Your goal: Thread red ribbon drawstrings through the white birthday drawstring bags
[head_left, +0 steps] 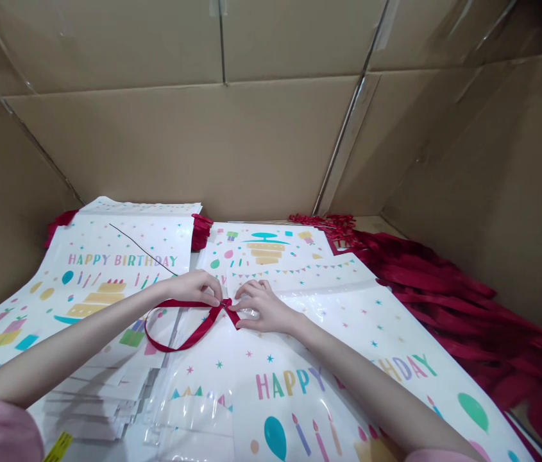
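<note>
A dark red ribbon [194,337] forms a loop with a small crossing near the middle of the work area. My left hand [196,287] pinches the ribbon and a thin dark wire [140,247] that sticks out to the upper left. My right hand [261,308] is just right of the crossing, its thumb and fingertips at the ribbon's short end. Beneath both hands lie white printed sheets [299,359] reading "HAPPY BIRTHDAY", partly under clear plastic.
At left is a stack of printed sheets [121,231] with red ribbon bundles behind it. Many loose red ribbons [439,295] spread along the right. Tall cardboard walls [203,141] enclose the back and sides. A yellow label [59,447] lies at the lower left.
</note>
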A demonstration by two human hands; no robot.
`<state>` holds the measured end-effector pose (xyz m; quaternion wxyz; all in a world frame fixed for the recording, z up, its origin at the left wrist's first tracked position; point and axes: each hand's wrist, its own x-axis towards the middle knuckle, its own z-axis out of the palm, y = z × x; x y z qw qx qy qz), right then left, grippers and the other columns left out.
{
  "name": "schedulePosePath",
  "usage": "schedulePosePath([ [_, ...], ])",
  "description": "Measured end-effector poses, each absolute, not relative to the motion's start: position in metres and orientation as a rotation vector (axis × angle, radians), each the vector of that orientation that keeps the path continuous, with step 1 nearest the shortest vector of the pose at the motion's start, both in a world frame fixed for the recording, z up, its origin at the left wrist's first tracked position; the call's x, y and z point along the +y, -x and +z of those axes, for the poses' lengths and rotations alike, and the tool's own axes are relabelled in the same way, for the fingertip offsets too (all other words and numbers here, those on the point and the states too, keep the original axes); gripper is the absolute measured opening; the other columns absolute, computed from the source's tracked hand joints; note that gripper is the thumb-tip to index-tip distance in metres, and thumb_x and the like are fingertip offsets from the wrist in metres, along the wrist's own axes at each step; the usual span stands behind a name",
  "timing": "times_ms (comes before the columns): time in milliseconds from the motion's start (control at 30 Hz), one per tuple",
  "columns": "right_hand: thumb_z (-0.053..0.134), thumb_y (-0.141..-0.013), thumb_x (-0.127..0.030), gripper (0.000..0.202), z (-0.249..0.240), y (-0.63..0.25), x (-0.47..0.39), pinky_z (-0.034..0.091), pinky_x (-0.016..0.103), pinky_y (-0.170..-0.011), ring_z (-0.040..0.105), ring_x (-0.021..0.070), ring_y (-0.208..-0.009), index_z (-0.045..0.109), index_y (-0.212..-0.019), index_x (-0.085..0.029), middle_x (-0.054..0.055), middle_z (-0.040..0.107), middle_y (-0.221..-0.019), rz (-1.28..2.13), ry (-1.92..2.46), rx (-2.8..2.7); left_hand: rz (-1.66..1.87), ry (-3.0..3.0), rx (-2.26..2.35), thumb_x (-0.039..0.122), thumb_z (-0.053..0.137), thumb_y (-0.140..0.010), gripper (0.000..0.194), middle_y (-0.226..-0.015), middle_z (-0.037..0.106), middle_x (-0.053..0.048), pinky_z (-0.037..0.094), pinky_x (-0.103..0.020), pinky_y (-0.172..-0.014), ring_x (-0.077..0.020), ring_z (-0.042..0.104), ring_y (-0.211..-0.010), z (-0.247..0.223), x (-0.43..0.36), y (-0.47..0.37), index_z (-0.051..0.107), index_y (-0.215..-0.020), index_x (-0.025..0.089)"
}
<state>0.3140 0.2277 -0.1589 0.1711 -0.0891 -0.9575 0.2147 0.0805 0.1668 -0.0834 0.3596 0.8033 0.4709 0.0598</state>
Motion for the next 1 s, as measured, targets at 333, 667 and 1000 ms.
schedulePosePath([
  [333,0.066,-0.073,-0.058,0.046,-0.161,-0.316,0.227,0.027,0.039,-0.093,0.047,0.0227,-0.108,0.062,-0.103,-0.024,0.006,0.059,-0.107,0.703,0.333,-2.651,0.027,-1.803,1.447,0.03,0.06,-0.075,0.015,-0.055,0.065,0.001,0.039,-0.021,-0.061,-0.0151,0.061,-0.064,-0.102,0.186,-0.094,0.067,-0.071,0.018],
  [667,0.068,-0.066,-0.064,0.065,-0.169,-0.316,0.229,0.026,0.044,-0.099,0.049,0.0276,-0.114,0.06,-0.116,-0.022,0.01,0.062,-0.11,0.712,0.415,-2.61,0.081,-1.693,1.521,0.033,0.062,-0.071,0.016,-0.05,0.061,0.003,0.039,-0.022,-0.06,-0.0158,0.059,-0.063,-0.104,0.186,-0.099,0.056,-0.068,0.019],
  [1000,0.071,-0.065,-0.061,0.062,-0.174,-0.317,0.229,0.026,0.044,-0.101,0.048,0.0278,-0.12,0.064,-0.113,-0.024,0.009,0.064,-0.113,0.714,0.403,-2.559,0.217,-1.881,1.562,0.042,0.062,-0.074,0.026,-0.06,0.058,0.002,0.034,-0.021,-0.054,-0.0131,0.053,-0.059,-0.123,0.184,-0.101,0.058,-0.069,0.017],
])
